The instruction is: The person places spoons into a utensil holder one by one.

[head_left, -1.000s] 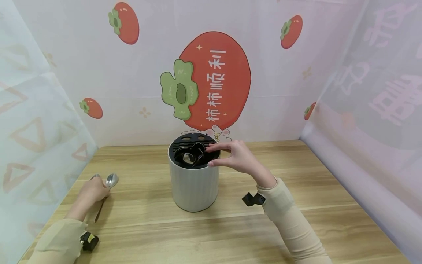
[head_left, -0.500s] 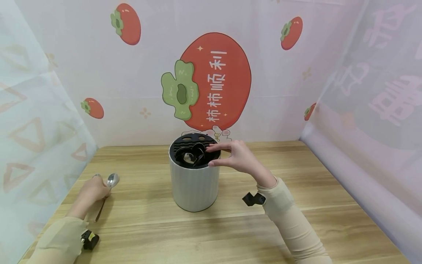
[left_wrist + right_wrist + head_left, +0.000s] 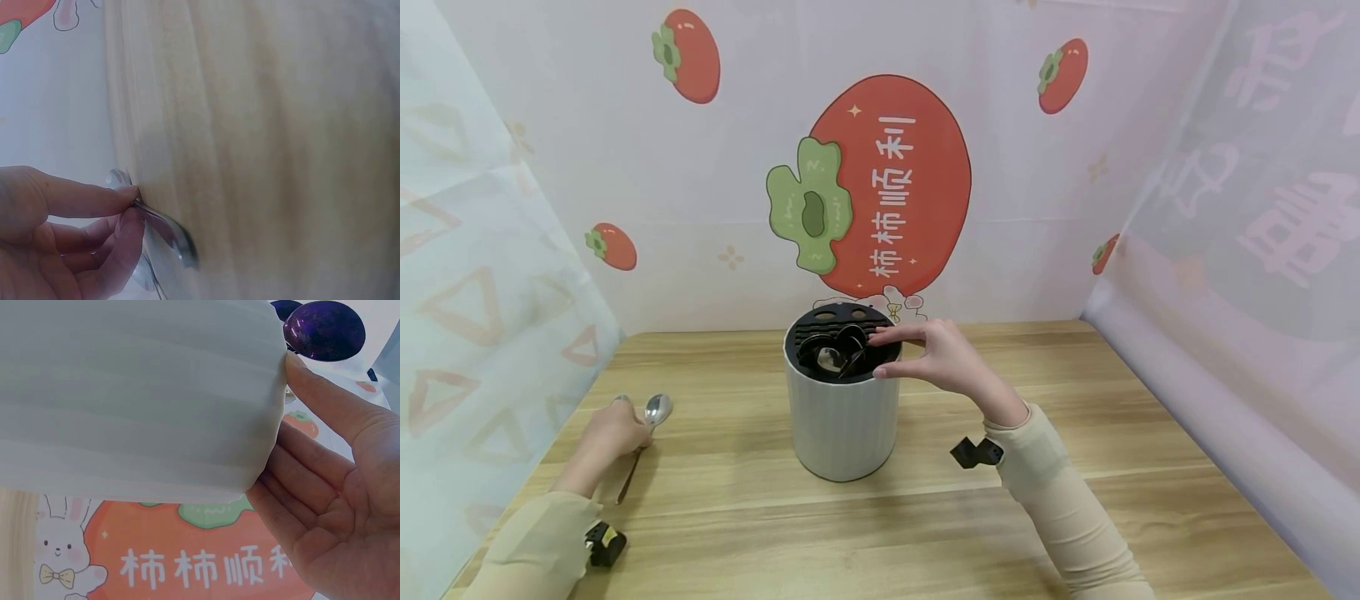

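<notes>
At the table's left side my left hand (image 3: 613,433) pinches the handle of a silver spoon (image 3: 658,408); the left wrist view shows thumb and fingertips on the handle (image 3: 167,226). A second spoon (image 3: 144,275) lies close by, its bowl partly hidden behind the hand in the head view. In the middle stands a white ribbed utensil holder (image 3: 842,429) with a black slotted top. My right hand (image 3: 943,358) grips the holder's right rim, thumb at the near side and fingers across the far side. Dark, shiny spoons (image 3: 325,331) stick up from the holder.
The wooden tabletop (image 3: 737,533) runs around the holder. A printed persimmon backdrop (image 3: 1022,200) hangs behind it, with pale cloth sides at left and right. A small black camera sits on each wrist.
Both hands, the spoons and the holder stay in nearly the same places; only a very slight shift of the view shows.
</notes>
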Motion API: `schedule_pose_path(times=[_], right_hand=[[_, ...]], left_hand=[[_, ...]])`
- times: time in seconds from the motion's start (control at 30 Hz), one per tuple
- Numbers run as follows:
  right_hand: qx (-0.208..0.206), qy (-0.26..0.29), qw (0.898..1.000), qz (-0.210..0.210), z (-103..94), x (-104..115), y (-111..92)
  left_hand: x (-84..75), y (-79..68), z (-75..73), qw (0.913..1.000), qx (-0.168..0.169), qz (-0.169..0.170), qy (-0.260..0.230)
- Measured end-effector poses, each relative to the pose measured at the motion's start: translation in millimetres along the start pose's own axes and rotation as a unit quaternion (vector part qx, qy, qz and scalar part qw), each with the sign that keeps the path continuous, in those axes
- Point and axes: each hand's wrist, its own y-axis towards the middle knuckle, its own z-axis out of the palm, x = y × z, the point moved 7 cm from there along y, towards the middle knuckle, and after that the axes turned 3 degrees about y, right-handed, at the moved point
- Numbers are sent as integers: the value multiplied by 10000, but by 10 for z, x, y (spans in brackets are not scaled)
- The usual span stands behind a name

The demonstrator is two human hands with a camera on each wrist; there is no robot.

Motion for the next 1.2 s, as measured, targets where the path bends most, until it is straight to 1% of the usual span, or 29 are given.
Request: schedule_pose_path(times=[0.13,0.4,0.53,0.67,0.93,1.2], right_hand=[[0,-15,10000,29,0,-3,2],[-10,-1,10000,-49,-4,10,7],[-8,36,10000,-56,-4,19,5],[4,72,9999,-81,-1,29,4],[-17,49,9999,-138,-4,24,11],[-4,25,10000,-92,-5,10,7]], left_hand=[[-5,-4,4,10000,19,-20,-51],[0,6,15,9999,45,-66,-78],[10,13,16,9999,55,-2,-111],[27,11,27,9996,123,69,-247],[36,17,18,9974,219,50,-681],[50,41,33,9970,236,80,-730]])
